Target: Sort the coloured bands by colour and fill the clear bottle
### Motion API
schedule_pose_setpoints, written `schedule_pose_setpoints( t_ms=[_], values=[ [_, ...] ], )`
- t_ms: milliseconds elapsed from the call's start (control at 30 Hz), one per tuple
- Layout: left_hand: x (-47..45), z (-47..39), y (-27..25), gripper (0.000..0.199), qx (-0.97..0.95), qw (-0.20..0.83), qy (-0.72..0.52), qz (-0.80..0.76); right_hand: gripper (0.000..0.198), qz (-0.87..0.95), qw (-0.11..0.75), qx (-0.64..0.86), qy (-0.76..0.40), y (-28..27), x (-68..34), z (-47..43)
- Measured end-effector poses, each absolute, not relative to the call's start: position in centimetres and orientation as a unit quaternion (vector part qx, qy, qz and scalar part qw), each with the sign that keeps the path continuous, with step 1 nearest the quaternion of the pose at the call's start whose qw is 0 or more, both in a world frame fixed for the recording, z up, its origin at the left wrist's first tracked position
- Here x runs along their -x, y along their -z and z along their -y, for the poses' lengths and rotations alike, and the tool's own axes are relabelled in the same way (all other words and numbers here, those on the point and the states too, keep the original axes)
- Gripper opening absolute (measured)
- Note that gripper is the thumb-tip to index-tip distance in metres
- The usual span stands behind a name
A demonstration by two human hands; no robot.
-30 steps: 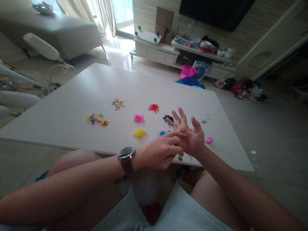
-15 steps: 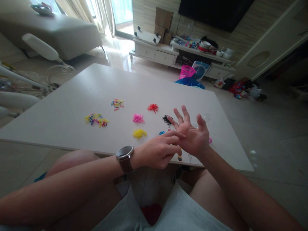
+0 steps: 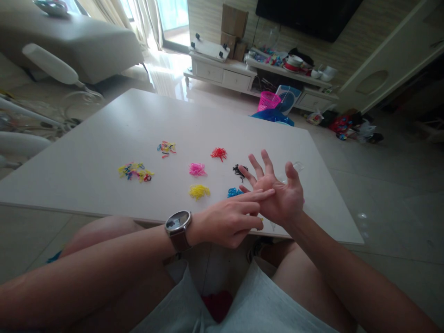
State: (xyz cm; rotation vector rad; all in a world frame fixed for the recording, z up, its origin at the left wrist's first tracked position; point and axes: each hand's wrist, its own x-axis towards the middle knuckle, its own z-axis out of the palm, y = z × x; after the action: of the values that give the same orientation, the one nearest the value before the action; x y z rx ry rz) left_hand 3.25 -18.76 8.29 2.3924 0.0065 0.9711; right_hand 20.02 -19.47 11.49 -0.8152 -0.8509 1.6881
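My right hand is turned palm up with its fingers spread, over the right part of the table. My left hand, wearing a wristwatch, reaches across with its index finger stretched onto the right palm; the other fingers are bent. I see nothing held in either hand. Close to them lie a pile of blue rubber bands, partly covered, and a pile of black rubber bands behind my right fingers. Yellow rubber bands, pink rubber bands and red rubber bands form separate piles to the left.
Mixed-colour rubber bands and a smaller mixed pile lie farther left on the white table. A clear plastic piece sits beyond my right thumb. A pink basket stands behind the table, before a TV cabinet.
My left index finger has slid farther across the right palm. More of the blue pile now shows, and the little yellow figure by the table edge is mostly covered. The view shifted slightly.
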Motion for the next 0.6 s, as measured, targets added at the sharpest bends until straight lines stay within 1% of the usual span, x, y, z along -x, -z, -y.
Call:
schedule_pose_setpoints(
  t_ms=[167,233,300,367,467,533,600],
  values=[
    [-3.1,19.0,-8.4,0.023,-0.873,0.318,-0.369,0.013,0.068,0.368,0.519,0.342,-0.692,-11.8,-19.9,19.7],
    [-3.0,19.0,-8.6,0.023,-0.848,0.359,-0.390,-0.021,0.067,0.366,0.525,0.337,-0.691,-11.9,-19.9,19.7],
    [-2.8,18.8,-8.8,0.021,-0.798,0.425,-0.419,-0.081,0.066,0.367,0.530,0.335,-0.687,-11.9,-19.9,19.7],
    [-2.7,18.1,-8.9,0.016,-0.715,0.511,-0.454,-0.147,0.065,0.369,0.534,0.333,-0.684,-11.8,-20.0,19.7],
    [-2.5,16.5,-8.9,0.010,-0.532,0.642,-0.508,-0.215,0.063,0.371,0.539,0.324,-0.683,-11.8,-20.1,19.7],
    [-2.2,15.5,-8.9,0.009,-0.422,0.701,-0.524,-0.236,0.061,0.375,0.539,0.323,-0.681,-11.8,-20.1,19.7],
    [-1.9,14.7,-9.0,0.012,-0.345,0.737,-0.526,-0.246,0.060,0.382,0.538,0.327,-0.676,-11.9,-20.1,19.7]
  ],
)
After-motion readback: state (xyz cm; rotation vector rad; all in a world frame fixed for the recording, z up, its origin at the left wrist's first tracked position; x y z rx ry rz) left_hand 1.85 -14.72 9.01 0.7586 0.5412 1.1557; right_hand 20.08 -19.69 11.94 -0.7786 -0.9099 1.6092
